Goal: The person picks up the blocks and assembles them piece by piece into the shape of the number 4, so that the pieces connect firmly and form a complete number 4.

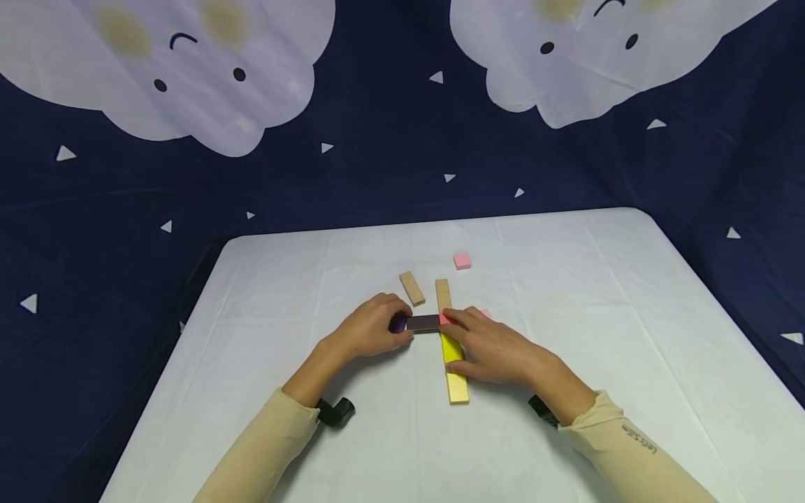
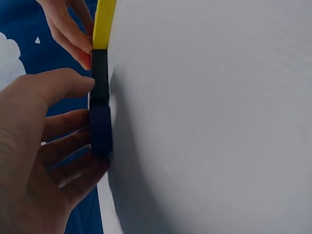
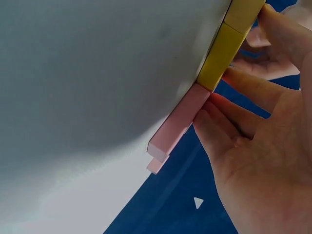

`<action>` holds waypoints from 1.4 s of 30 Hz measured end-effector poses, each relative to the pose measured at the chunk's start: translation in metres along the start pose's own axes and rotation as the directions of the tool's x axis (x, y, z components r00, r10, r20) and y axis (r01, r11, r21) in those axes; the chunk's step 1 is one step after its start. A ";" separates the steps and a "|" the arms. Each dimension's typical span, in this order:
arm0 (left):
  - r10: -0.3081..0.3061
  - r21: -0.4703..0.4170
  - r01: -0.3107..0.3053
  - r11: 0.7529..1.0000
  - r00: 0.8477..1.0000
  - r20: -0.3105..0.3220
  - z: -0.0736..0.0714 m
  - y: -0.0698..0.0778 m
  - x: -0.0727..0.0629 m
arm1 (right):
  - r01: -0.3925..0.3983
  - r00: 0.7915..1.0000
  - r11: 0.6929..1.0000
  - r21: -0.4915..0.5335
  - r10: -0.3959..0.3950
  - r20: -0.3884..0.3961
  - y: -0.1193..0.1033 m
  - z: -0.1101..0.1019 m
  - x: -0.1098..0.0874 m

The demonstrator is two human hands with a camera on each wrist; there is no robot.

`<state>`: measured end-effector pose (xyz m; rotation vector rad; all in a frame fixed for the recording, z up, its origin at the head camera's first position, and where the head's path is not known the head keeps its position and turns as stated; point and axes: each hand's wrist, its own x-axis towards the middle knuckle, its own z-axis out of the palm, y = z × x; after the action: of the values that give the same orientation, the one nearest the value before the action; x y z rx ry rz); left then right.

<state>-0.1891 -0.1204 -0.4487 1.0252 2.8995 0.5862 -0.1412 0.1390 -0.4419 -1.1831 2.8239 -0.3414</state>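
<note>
In the head view, my left hand (image 1: pixel 372 327) curls around a purple block (image 1: pixel 397 323). Its thumb touches the adjoining black block (image 1: pixel 423 323), and the left wrist view shows fingers along the purple block (image 2: pixel 101 130). My right hand (image 1: pixel 499 349) lies across the column of blocks with fingers extended. Its fingertips are at a red block (image 1: pixel 444 319), its thumb over the joint between a yellow block (image 1: pixel 450 347) and a pale yellow block (image 1: pixel 458 388). A long pink block (image 3: pixel 179 122) runs beside the right fingers, mostly hidden from the head camera.
A plain wooden block (image 1: pixel 443 293) tops the column. Another wooden block (image 1: pixel 411 288) lies slanted beyond my left hand, and a small pink block (image 1: pixel 462 261) sits farther back. All are on the white-covered table (image 1: pixel 302 293), before a dark blue cloth with clouds.
</note>
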 end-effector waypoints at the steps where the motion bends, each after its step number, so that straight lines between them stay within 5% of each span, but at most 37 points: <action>1: -0.006 0.005 0.006 1.000 1.000 -0.006 0.000 0.001 0.001 | 0.003 1.000 1.000 0.000 -0.003 -0.001 0.000 0.000 0.000; 9: -0.036 0.042 0.040 0.998 0.996 -0.083 -0.004 0.008 0.017 | 0.004 1.000 1.000 -0.014 -0.004 0.009 0.001 0.000 0.000; 16: -0.120 -0.028 0.117 0.993 0.982 -0.148 -0.005 0.006 0.035 | 0.009 1.000 1.000 -0.005 -0.009 0.001 0.002 0.000 -0.001; 20: -0.203 -0.057 0.197 0.979 0.971 -0.127 -0.005 0.004 0.042 | 0.005 1.000 1.000 0.000 -0.005 0.003 0.001 0.000 -0.001; 28: -0.300 0.027 0.302 0.953 0.952 -0.058 0.000 0.000 0.052 | 0.000 1.000 1.000 0.021 0.000 -0.005 0.001 0.002 0.000; 42: -0.279 0.059 0.281 0.958 0.959 -0.042 0.002 -0.004 0.055 | 0.001 1.000 1.000 0.022 0.000 -0.013 0.001 0.001 -0.002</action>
<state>-0.2347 -0.0890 -0.4462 0.5946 3.0321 0.5008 -0.1405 0.1413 -0.4430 -1.1817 2.8233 -0.3799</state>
